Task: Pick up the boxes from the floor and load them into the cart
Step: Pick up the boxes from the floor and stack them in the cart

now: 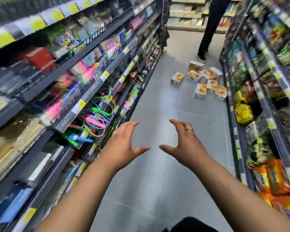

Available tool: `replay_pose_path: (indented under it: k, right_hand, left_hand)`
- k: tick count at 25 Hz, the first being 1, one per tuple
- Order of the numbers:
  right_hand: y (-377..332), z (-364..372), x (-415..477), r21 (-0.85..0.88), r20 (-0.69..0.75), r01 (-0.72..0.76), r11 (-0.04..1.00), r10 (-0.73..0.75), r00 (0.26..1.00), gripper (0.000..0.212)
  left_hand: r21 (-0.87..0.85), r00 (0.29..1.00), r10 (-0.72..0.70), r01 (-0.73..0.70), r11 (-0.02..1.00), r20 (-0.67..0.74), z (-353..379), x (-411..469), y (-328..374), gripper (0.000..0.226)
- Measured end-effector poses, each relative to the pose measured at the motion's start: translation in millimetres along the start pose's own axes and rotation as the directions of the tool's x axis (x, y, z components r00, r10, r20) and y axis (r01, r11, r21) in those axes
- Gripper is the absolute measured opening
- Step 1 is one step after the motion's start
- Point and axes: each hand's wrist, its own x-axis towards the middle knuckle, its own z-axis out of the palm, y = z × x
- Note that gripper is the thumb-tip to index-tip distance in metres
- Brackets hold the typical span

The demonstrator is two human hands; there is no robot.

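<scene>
- The boxes all lie on the floor, well ahead of the hands and off to their right, in a loose heap at the foot of the right-hand shelving
- None is picked up and none is loaded, so I judge the task barely begun: the reach, every lift and every drop into the cart are left
- The cart does not show anywhere in view
- The boxes look like small cardboard cartons, oblong and square-cornered, with pale sides and an orange-yellow print on the faces; some stand up, some have tipped over, several touch; roughly nine, though blur makes the count unsure
- The left hand and right hand stretch forward side by side with a gap between them, fingers spread and slightly bent, thumbs pointing toward each other; both grip nothing
- A thin metal ring sits on one finger of the right hand
- Under and ahead of the hands the floor is large grey matte tile with fine joints and a dull sheen
- Left of the left hand, dark metal shelves carry yellow price tags and bright looped plastic cords
- Right of the right hand, glossy crinkled snack bags in yellow and orange fill the racks
- Beyond the boxes, farthest from the hands, a person in dark trousers stands
</scene>
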Motion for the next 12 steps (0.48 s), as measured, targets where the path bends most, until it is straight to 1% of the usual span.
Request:
replay_pose_path:
  k: [3, 6, 9, 12]
  right_hand:
    - [22.0, -23.6, 39.5, -0.001, -0.088, -0.103, 0.995, 0.103, 0.991, 0.086]
    - [50.8, -45.9, 89.5, 0.006, -0.139, -0.173, 0.985, 0.172, 0.975, 0.087]
    - [80.9, -64.4, 145.3, 0.024, -0.174, -0.181, 0.983, 0.183, 0.968, 0.087]
    - [116.2, -89.4, 214.0, 0.036, -0.169, -0.201, 0.979, 0.204, 0.964, 0.087]
  left_hand:
    - [-0.004, 0.994, 0.090, -0.090, 0.996, 0.057, 8.2, 67.9, 6.9, 0.088]
    - [-0.014, 0.982, 0.161, -0.160, 0.987, 0.094, 22.7, 139.4, 18.9, 0.088]
    - [-0.024, 0.975, 0.194, -0.193, 0.981, 0.104, 38.1, 209.7, 32.5, 0.087]
    - [-0.030, 0.972, 0.201, -0.198, 0.980, 0.120, 57.8, 290.7, 52.1, 0.088]
